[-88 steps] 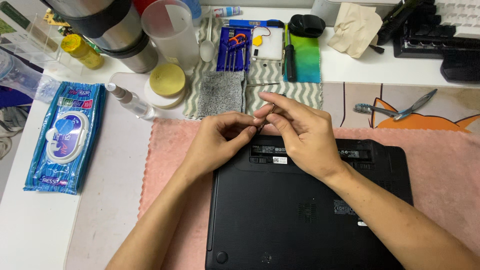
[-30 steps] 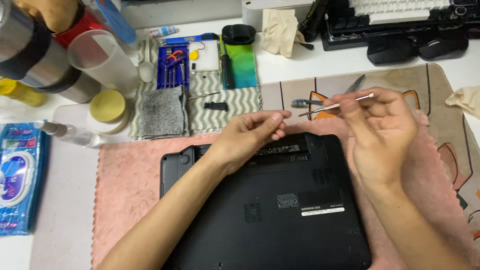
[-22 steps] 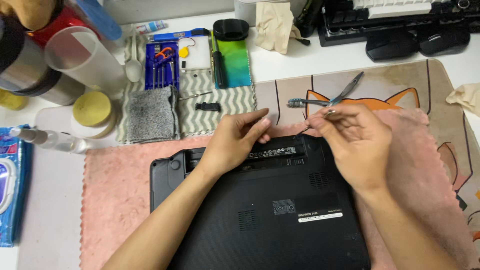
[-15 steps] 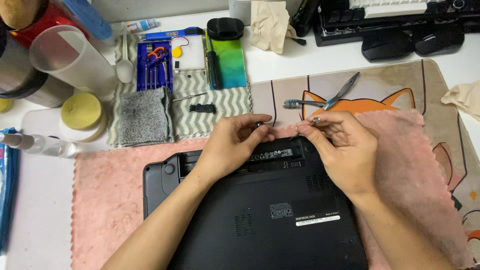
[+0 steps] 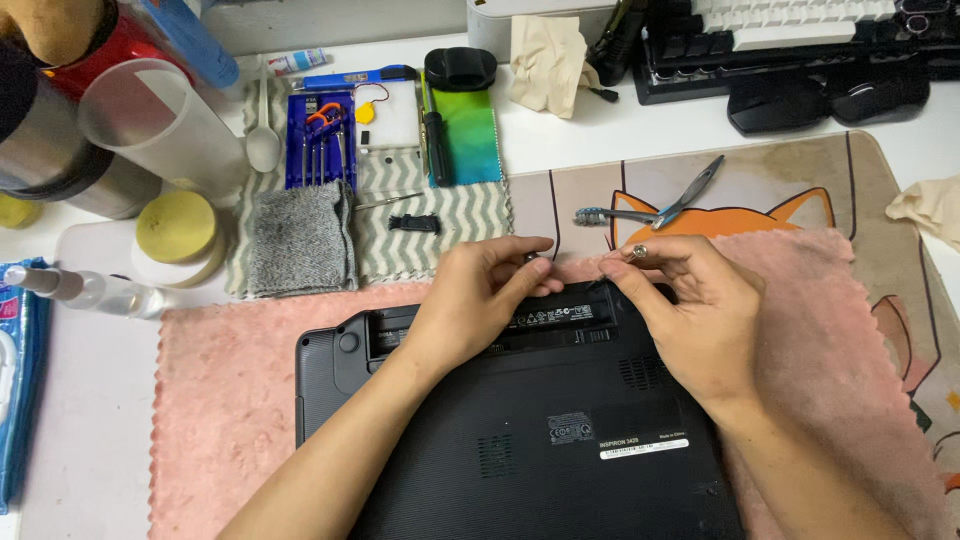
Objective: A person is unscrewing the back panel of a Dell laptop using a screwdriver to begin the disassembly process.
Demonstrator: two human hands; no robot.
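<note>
Laptop work is at an early stage, as far as I can judge: the black plastic laptop lies bottom-up on the pink fluffy towel, its base cover still in place and no panel lifted. Both hands sit at the laptop's far edge, over the long labelled battery strip. The left hand has its fingertips pressed together on that strip; I cannot tell if it holds anything. The right hand pinches a thin metal tool, seen end-on, against the same edge. Beyond the laptop, on the table, lie the blue-handled pliers, and further left the blue screwdriver set and grey knitted cloth, untouched.
</note>
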